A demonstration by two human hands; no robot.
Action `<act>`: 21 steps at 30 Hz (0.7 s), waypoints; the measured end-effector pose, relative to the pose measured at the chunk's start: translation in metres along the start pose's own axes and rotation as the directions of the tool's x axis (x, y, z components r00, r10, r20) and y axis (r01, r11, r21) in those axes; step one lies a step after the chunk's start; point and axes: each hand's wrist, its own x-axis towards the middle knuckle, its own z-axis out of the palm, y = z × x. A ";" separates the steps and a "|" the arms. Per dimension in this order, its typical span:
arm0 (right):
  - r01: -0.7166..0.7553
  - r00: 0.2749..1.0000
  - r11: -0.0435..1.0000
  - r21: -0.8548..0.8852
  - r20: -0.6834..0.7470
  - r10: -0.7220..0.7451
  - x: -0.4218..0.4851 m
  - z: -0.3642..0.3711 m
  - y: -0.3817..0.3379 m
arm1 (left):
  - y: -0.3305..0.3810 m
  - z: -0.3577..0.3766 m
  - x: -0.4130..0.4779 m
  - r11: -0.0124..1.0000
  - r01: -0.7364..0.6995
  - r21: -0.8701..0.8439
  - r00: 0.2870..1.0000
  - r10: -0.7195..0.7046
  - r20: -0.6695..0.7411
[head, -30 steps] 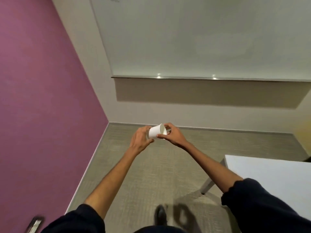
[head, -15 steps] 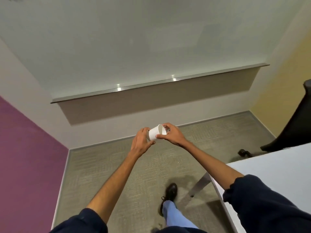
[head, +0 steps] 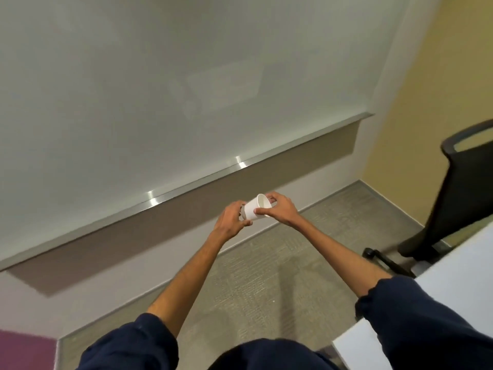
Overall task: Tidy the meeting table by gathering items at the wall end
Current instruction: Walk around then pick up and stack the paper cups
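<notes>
A small white paper cup [head: 255, 210] lies tilted on its side in the air in front of me, its open mouth turned to the upper right. My left hand [head: 231, 220] grips its base end from the left. My right hand [head: 280, 211] pinches its rim from the right. Both hands hold it over the carpet, away from the white meeting table [head: 453, 276], whose corner shows at the right edge. Nothing shows inside the cup.
A whiteboard [head: 160, 89] with a metal ledge fills the wall ahead. A black office chair [head: 461, 188] stands at the right by the yellow wall. Grey carpet [head: 266, 284] lies below my arms. A strip of purple wall [head: 24, 351] shows at the lower left.
My view has swung to the right: the purple wall has slid out of sight and the chair and table have come in. Both hands still hold the cup the same way.
</notes>
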 end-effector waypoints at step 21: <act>-0.380 0.708 0.827 0.415 -0.445 0.548 -0.002 -0.221 0.194 | 0.229 0.202 0.219 0.798 -0.597 -0.077 0.614 0.517 0.597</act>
